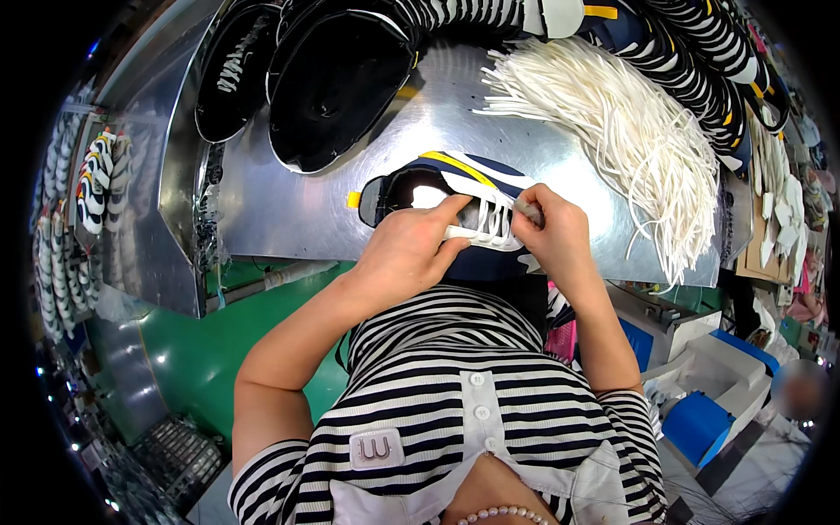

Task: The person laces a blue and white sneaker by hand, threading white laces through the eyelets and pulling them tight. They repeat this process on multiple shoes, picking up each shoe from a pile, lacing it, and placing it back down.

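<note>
A navy shoe upper (512, 181) with a yellow stripe and white eyelet strips lies at the table's near edge, its heel toward the left. White laces (492, 219) cross its middle in several rows. My left hand (409, 249) grips the upper from the near side, thumb and forefinger pinching the white eyelet strip by the opening. At the toe end of the lacing, my right hand (558, 232) is closed in a pinch. Something greyish shows at its fingertips; whether that is a finger wrap or a lace end I cannot make out.
A metal table (289, 214) carries a large pile of loose white laces (612, 131) on the right. Black shoe-shaped bins (337, 96) stand at the back left. Rows of stacked shoe uppers (691, 70) line the far right. A blue and grey machine (700, 420) stands right of me.
</note>
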Motion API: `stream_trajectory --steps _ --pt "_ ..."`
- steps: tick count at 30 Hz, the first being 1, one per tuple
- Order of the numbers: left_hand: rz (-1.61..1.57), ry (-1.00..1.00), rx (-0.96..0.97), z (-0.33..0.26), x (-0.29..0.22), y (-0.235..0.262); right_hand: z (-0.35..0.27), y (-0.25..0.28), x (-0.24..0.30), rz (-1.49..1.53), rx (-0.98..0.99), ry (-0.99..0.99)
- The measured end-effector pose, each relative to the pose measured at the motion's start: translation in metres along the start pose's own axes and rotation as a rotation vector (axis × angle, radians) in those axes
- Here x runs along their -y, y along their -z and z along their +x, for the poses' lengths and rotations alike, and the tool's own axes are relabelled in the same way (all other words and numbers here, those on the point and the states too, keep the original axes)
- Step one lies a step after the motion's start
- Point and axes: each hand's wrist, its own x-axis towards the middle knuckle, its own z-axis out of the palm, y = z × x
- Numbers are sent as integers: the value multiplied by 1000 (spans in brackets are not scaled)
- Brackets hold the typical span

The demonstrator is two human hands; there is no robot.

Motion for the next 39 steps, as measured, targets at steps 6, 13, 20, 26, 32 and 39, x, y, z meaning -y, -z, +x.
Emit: stream_trajectory --steps 6,13,20,26,32,39 --pt "30 -78 -15 0 9 0 -14 4 -13 195 27 -25" --pt "-33 -82 -32 2 12 4 -20 -5 -19 438 -32 -110" --pt "14 6 -214 7 -5 -8 -24 -16 -21 511 -181 -109" --pt "157 26 -343 16 -3 -24 -26 -17 -16 510 -208 -74" --pt "67 270 -329 25 5 -35 -28 -15 -13 455 -216 -46" --pt "-488 317 41 19 3 -9 -27 -19 -6 318 -274 -98"
